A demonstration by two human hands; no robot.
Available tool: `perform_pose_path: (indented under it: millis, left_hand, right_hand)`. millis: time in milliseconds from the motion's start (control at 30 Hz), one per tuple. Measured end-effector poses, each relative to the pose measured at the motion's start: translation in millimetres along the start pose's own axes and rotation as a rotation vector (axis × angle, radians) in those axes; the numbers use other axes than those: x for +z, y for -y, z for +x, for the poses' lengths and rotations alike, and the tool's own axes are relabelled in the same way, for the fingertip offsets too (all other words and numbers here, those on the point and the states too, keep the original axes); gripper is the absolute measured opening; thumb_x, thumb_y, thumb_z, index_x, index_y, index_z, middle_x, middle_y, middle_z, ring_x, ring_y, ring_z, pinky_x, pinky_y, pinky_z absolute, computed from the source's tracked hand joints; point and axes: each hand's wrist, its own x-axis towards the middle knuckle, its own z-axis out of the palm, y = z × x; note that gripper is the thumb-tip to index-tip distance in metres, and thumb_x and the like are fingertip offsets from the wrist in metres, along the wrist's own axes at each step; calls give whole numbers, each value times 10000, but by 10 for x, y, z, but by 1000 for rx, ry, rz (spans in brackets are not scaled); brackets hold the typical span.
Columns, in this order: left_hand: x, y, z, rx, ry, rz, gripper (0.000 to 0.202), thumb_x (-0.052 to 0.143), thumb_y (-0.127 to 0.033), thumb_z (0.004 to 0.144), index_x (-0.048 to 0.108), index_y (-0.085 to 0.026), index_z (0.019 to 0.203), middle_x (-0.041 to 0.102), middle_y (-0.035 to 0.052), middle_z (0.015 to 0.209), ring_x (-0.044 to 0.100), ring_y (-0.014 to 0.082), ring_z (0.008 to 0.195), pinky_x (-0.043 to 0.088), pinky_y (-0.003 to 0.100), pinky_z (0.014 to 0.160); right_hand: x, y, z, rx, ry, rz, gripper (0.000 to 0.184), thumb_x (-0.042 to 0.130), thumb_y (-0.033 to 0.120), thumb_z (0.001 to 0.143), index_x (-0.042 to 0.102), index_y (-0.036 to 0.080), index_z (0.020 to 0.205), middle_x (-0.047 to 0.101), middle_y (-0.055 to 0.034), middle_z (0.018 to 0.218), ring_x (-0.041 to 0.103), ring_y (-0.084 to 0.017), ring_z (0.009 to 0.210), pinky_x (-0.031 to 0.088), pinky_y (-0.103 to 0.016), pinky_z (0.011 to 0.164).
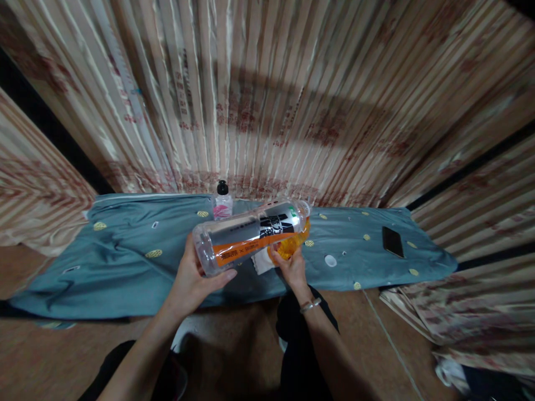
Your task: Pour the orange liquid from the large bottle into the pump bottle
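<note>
My left hand (198, 284) is wrapped around the base end of a large clear plastic bottle (246, 233) with a silver and orange label. It lies nearly level in the air, its mouth end toward the right and slightly raised. Inside it I make out no liquid. My right hand (293, 272) grips an orange-yellow see-through container (288, 246) beneath and behind the bottle's mouth end; the bottle hides much of it, so its kind is unclear. Next to that hand is a white piece with a jagged edge (263, 262), perhaps a wipe or packet.
A small bottle with a black cap (223, 201) and pink marking stands behind, by the curtain (267, 128). On the right of the blue-green patterned cloth (137, 278) lies a dark phone (393, 242). A white round spot (330, 260) shows nearer. Brown floor (234, 345) lies below.
</note>
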Motion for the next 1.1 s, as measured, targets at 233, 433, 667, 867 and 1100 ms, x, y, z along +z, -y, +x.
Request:
perform_pose_path:
  millis: [233, 433, 667, 867, 1100]
  left_hand:
    - [-2, -2, 7, 20, 7, 34, 865, 1047, -450, 561, 563, -245, 1248, 762, 19, 1009, 837, 338, 998, 748, 439, 822]
    - [1, -28, -8, 10, 7, 26, 800, 1045, -402, 573, 573, -243, 1200, 764, 19, 1003, 838, 343, 1034, 749, 458, 880]
    - [-51, 1, -7, -5, 38, 20, 747, 1070, -346, 577, 620, -256, 1166, 758, -1, 934, 846, 304, 942, 759, 403, 795]
    - [10, 11, -18, 5, -44, -8, 825, 1074, -431, 539, 618, -248, 1201, 765, 3, 930, 846, 327, 950, 756, 410, 778]
    - [-10, -37, -16, -37, 16, -11, 799, 1064, -363, 543, 605, -250, 1188, 772, 49, 1050, 830, 381, 1087, 749, 494, 895]
  right_hand:
    - [-21, 49, -10, 16, 10, -8, 715, 825, 662, 721, 621, 214, 1240, 851, -152, 1058, 839, -389, 1032, 669, -452, 856]
    - [-19, 51, -11, 20, 4, -10, 728, 833, 652, 724, 627, 195, 1253, 852, -166, 1055, 840, -399, 1049, 674, -455, 862]
    - [2, -2, -7, -17, -10, 11, 733, 860, 623, 728, 626, 206, 1283, 860, -150, 1079, 842, -380, 1044, 674, -454, 873]
    - [12, 33, -32, -22, -19, 5, 687, 831, 623, 757, 629, 197, 1256, 864, -162, 1071, 843, -383, 1033, 676, -470, 882]
    - [10, 36, -15, -19, 6, 16, 700, 837, 591, 771, 616, 202, 1308, 857, -159, 1134, 843, -363, 1074, 669, -445, 906]
